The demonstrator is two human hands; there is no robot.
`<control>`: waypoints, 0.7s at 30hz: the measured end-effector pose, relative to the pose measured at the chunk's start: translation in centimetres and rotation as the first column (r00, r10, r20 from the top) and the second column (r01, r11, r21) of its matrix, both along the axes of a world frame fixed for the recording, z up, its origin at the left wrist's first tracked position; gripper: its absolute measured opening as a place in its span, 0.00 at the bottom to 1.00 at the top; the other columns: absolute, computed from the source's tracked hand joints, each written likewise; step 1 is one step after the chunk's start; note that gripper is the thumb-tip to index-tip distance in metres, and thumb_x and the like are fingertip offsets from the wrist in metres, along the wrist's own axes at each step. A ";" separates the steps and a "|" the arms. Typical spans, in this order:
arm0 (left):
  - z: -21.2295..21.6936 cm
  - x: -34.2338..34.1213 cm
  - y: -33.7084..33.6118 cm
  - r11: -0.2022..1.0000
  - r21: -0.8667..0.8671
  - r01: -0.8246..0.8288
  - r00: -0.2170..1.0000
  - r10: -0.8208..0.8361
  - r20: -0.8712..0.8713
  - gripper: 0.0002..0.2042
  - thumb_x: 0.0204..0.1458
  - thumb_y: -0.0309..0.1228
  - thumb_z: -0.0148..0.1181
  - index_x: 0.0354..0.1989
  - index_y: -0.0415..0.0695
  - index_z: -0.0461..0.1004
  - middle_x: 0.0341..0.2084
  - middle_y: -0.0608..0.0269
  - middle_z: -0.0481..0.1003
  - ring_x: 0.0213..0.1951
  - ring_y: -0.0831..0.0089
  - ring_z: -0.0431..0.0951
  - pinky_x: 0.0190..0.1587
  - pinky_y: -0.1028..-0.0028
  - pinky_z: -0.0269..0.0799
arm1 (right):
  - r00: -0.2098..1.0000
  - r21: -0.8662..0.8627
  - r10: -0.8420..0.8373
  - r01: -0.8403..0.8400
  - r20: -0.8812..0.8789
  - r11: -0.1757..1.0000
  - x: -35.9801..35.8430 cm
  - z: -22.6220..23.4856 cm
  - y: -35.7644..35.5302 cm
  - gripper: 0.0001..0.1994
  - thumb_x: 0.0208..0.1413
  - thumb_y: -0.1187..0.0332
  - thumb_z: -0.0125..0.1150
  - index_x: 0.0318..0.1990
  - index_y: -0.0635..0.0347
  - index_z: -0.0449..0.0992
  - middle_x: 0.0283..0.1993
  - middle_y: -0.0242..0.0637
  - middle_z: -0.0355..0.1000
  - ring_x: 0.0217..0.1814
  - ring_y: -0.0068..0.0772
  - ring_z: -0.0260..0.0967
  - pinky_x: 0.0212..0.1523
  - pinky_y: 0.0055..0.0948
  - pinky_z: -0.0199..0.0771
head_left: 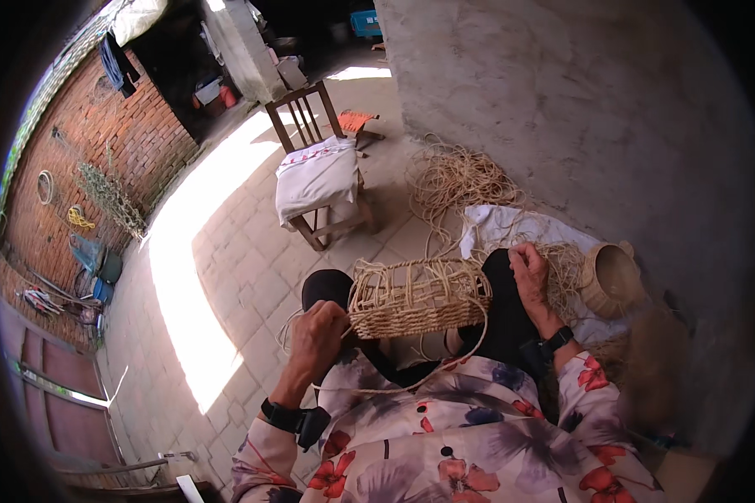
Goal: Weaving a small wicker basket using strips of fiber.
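A half-woven straw basket (417,298) rests on my lap, its upper part still an open frame of upright strands. My left hand (317,334) grips the basket's left end, fingers closed on its edge and a strand. My right hand (530,272) is at the basket's right side, fingers pinched on loose straw fibre (566,267). A long strand (470,344) loops down from the basket across my flowered blouse. Both wrists wear black bands.
A wooden chair (319,172) draped with a white cloth stands ahead. A tangle of straw cord (457,178) lies by the grey wall (579,109). A finished round basket (608,279) sits on a white cloth (503,225) at my right. A brick wall (101,142) runs at left.
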State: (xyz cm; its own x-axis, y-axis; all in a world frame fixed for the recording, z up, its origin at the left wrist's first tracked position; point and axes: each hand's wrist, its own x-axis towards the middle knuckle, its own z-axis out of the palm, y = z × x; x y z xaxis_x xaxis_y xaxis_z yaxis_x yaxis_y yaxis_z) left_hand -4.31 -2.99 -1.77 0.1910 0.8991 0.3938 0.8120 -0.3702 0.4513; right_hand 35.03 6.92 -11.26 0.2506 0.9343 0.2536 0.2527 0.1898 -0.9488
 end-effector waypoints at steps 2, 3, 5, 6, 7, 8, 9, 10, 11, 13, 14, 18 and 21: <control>0.4 -7.5 -1.4 0.963 -0.062 -0.262 0.965 0.262 -0.010 0.05 0.49 0.23 0.64 0.27 0.38 0.73 0.21 0.52 0.75 0.24 0.59 0.77 0.28 0.67 0.70 | 1.000 0.011 -0.010 0.010 -0.011 1.000 0.6 -0.2 -0.4 0.07 0.60 0.68 0.58 0.35 0.62 0.74 0.25 0.24 0.67 0.27 0.14 0.61 0.29 0.21 0.65; -0.2 -12.3 -2.7 0.880 -0.131 -0.456 0.889 0.459 -0.013 0.05 0.50 0.24 0.64 0.27 0.37 0.74 0.19 0.53 0.75 0.22 0.63 0.76 0.28 0.67 0.70 | 1.000 -0.008 -0.002 0.002 -0.006 1.000 0.4 0.4 -0.5 0.07 0.60 0.67 0.58 0.35 0.62 0.74 0.24 0.24 0.67 0.27 0.14 0.61 0.29 0.21 0.65; -1.7 -19.4 -5.0 0.775 -0.063 -0.629 0.776 0.621 -0.105 0.06 0.49 0.25 0.64 0.27 0.36 0.76 0.17 0.52 0.76 0.23 0.63 0.78 0.29 0.66 0.72 | 1.000 -0.028 0.003 -0.004 -0.006 1.000 0.2 0.6 -0.5 0.07 0.60 0.67 0.58 0.35 0.62 0.74 0.24 0.24 0.67 0.27 0.14 0.61 0.29 0.21 0.65; -1.4 -19.7 -5.1 0.745 -0.077 -0.663 0.745 0.645 -0.171 0.05 0.49 0.26 0.64 0.28 0.36 0.76 0.21 0.52 0.77 0.24 0.61 0.78 0.31 0.65 0.73 | 1.000 -0.023 -0.004 0.004 0.022 1.000 0.1 0.6 -0.3 0.07 0.60 0.67 0.58 0.35 0.62 0.74 0.24 0.25 0.67 0.27 0.14 0.61 0.29 0.22 0.65; -1.2 -19.9 -5.2 0.712 -0.088 -0.697 0.709 0.665 -0.237 0.05 0.48 0.26 0.64 0.30 0.37 0.77 0.25 0.51 0.79 0.25 0.59 0.79 0.32 0.64 0.73 | 0.999 -0.017 -0.010 0.011 0.052 1.000 0.0 0.5 -0.1 0.07 0.60 0.67 0.58 0.35 0.62 0.74 0.24 0.25 0.67 0.27 0.15 0.62 0.29 0.22 0.65; -1.9 -19.5 -5.1 0.774 -0.044 -0.631 0.746 0.591 -0.307 0.06 0.48 0.27 0.65 0.33 0.39 0.78 0.30 0.52 0.79 0.26 0.57 0.79 0.34 0.63 0.74 | 0.999 -0.015 -0.007 0.008 0.049 1.000 -0.1 0.4 -0.1 0.07 0.60 0.67 0.58 0.35 0.62 0.74 0.24 0.25 0.67 0.27 0.15 0.62 0.29 0.22 0.65; -1.2 -15.8 -3.9 0.835 -0.011 -0.550 0.776 0.507 -0.374 0.08 0.47 0.27 0.65 0.36 0.40 0.79 0.35 0.52 0.80 0.28 0.55 0.80 0.35 0.62 0.74 | 0.997 -0.012 -0.007 0.008 0.072 1.000 0.0 0.2 -0.1 0.08 0.60 0.66 0.58 0.35 0.62 0.75 0.24 0.26 0.68 0.27 0.15 0.62 0.29 0.23 0.66; -0.9 -12.7 -2.8 0.889 0.001 -0.458 0.855 0.441 -0.273 0.10 0.48 0.27 0.65 0.39 0.42 0.79 0.38 0.53 0.79 0.29 0.55 0.80 0.36 0.62 0.75 | 0.996 -0.007 -0.002 0.003 0.095 1.000 -0.1 0.2 0.0 0.08 0.59 0.66 0.58 0.35 0.62 0.75 0.24 0.26 0.68 0.26 0.16 0.62 0.29 0.23 0.66; -0.5 -9.1 -1.8 0.929 0.020 -0.368 0.915 0.366 -0.170 0.12 0.48 0.27 0.66 0.41 0.44 0.79 0.41 0.54 0.79 0.31 0.54 0.80 0.37 0.62 0.75 | 0.995 -0.007 0.005 -0.004 0.100 1.000 -0.2 0.3 0.1 0.08 0.59 0.66 0.58 0.35 0.62 0.75 0.24 0.26 0.68 0.26 0.16 0.62 0.29 0.23 0.66; 1.0 -1.1 -0.8 0.993 -0.067 -0.097 0.989 0.103 0.102 0.11 0.49 0.26 0.66 0.42 0.42 0.78 0.38 0.55 0.79 0.27 0.60 0.80 0.34 0.67 0.76 | 0.994 0.000 -0.022 0.022 0.112 1.000 -0.2 0.4 -0.1 0.08 0.59 0.66 0.58 0.35 0.62 0.75 0.24 0.27 0.68 0.26 0.17 0.63 0.30 0.23 0.66; 1.1 1.7 -0.6 1.000 -0.031 -0.002 1.000 0.002 0.018 0.10 0.49 0.27 0.66 0.40 0.43 0.78 0.37 0.56 0.79 0.28 0.59 0.81 0.33 0.66 0.76 | 0.993 0.001 -0.015 0.015 0.118 1.000 -0.3 0.5 -0.1 0.08 0.59 0.66 0.58 0.35 0.62 0.75 0.24 0.27 0.68 0.26 0.17 0.63 0.30 0.23 0.66; -0.3 5.3 0.8 0.985 0.098 0.141 0.989 -0.135 -0.065 0.06 0.48 0.25 0.62 0.35 0.46 0.74 0.31 0.59 0.74 0.28 0.56 0.78 0.28 0.62 0.74 | 0.992 0.033 -0.021 0.017 0.125 0.999 -0.3 -0.2 0.2 0.07 0.59 0.66 0.59 0.36 0.61 0.75 0.25 0.28 0.69 0.25 0.18 0.64 0.29 0.24 0.67; -0.3 5.6 0.9 0.979 0.139 0.149 0.986 -0.137 -0.093 0.04 0.48 0.24 0.59 0.29 0.45 0.70 0.23 0.59 0.69 0.23 0.56 0.75 0.23 0.60 0.70 | 0.989 0.048 -0.022 0.015 0.148 0.999 0.0 -0.3 0.1 0.07 0.58 0.67 0.60 0.37 0.61 0.76 0.25 0.29 0.70 0.25 0.19 0.65 0.29 0.24 0.68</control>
State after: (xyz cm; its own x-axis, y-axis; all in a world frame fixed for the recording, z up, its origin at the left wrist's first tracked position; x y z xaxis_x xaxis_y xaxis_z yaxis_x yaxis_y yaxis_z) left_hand 1.32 -2.06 -2.04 0.3510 0.7946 0.4954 0.7782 -0.5418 0.3176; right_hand 34.99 7.03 -11.61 0.2244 0.9160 0.3325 0.3938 0.2268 -0.8908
